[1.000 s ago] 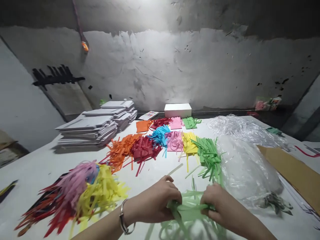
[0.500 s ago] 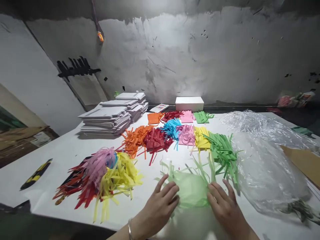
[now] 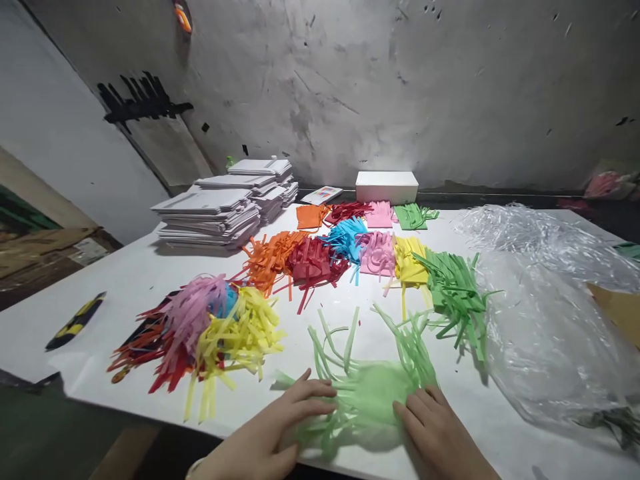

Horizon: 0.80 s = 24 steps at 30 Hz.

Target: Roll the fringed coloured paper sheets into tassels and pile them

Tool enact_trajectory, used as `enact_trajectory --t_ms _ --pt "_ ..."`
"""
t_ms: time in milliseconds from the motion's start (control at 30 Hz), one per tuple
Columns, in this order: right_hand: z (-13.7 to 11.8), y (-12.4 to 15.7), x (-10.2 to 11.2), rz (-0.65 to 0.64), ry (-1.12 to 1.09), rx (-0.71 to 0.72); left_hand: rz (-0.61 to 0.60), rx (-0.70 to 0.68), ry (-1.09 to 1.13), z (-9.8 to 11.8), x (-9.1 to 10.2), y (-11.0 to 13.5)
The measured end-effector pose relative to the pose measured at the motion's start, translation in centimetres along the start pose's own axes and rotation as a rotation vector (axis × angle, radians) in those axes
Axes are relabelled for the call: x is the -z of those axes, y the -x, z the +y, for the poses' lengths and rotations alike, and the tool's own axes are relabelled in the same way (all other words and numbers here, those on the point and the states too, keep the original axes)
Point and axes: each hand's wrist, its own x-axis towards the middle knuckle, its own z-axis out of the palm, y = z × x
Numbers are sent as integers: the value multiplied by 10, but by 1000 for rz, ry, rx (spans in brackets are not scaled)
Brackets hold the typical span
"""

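A bundle of light green paper strips lies near the front edge of the white table. My left hand rests flat on the bundle's left side with fingers stretched out. My right hand lies flat on its right side, fingers extended too. Loose strip ends curl up and fan out beyond my fingers. Neither hand grips anything.
A mixed heap of yellow, pink and red strips lies to the left. Orange, red, blue, pink, yellow and green piles form a row behind. Stacked white sheets and a white box stand at the back. Clear plastic bags cover the right.
My hands let go of the green bundle and pressed flat on it. The bundle now lies closer to the table's front edge, and the view shifted left and down.
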Motion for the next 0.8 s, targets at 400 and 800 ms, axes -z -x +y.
enact_trajectory --t_ms 400,800 --pt "-15 0 5 77 27 -5 282 -100 -252 19 -124 -54" --pt "-10 5 14 88 -129 -58 238 -23 -138 17 -115 -47"
